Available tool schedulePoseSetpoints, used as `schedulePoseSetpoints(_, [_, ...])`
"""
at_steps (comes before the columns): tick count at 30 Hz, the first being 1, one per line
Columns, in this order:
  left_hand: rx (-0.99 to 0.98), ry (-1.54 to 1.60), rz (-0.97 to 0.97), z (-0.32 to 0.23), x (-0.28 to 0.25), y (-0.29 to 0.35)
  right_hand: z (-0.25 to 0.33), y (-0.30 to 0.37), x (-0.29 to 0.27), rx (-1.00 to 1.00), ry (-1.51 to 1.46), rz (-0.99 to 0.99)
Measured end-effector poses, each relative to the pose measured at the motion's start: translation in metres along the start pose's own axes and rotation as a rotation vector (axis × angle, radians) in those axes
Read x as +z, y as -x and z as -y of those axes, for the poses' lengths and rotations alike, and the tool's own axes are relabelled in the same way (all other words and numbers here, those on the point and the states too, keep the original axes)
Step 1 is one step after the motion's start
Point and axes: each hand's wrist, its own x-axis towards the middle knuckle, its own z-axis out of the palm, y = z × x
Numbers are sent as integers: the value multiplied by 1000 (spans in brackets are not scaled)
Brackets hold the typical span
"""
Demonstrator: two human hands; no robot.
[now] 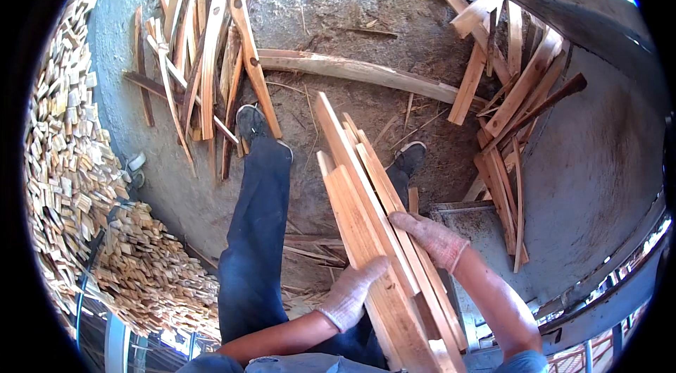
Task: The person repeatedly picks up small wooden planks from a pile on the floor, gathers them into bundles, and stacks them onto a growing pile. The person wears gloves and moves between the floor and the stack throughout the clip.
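A bundle of long, rough wooden strips lies slantwise across my lap, its far ends reaching out between my feet. My left hand, in a pale work glove, grips the bundle from the left side with the thumb on top. Farther along on the right, my gloved right hand clasps the outer strips, its fingers partly hidden beneath the wood. The strips run roughly parallel, with uneven ends. Both hands are closed around the same bundle.
Loose wooden strips lie piled at the far left, and more strips lean at the right beside a grey metal machine. A long beam crosses the floor ahead. Stacked wood rises along the left.
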Motion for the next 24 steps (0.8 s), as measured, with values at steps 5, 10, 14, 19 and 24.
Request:
schedulePoseSetpoints(5, [-74,47,38,-81,-42,-96,1,-111,-2,71,-502,123])
schedulePoseSetpoints(10, [36,-40,-3,-79,-84,-142,-7,-136,12,-43,-546,102])
schedulePoseSetpoints(14, [64,-47,-11,-85,-65,-136,-19,-133,18,-173,-456,65])
schedulePoseSetpoints(19, [170,-99,82,-94,-53,-73,23,-52,56,-142,-302,-21])
schedulePoseSetpoints(24, [577,-129,204,-82,-24,30,11,12,65,-451,-194,41])
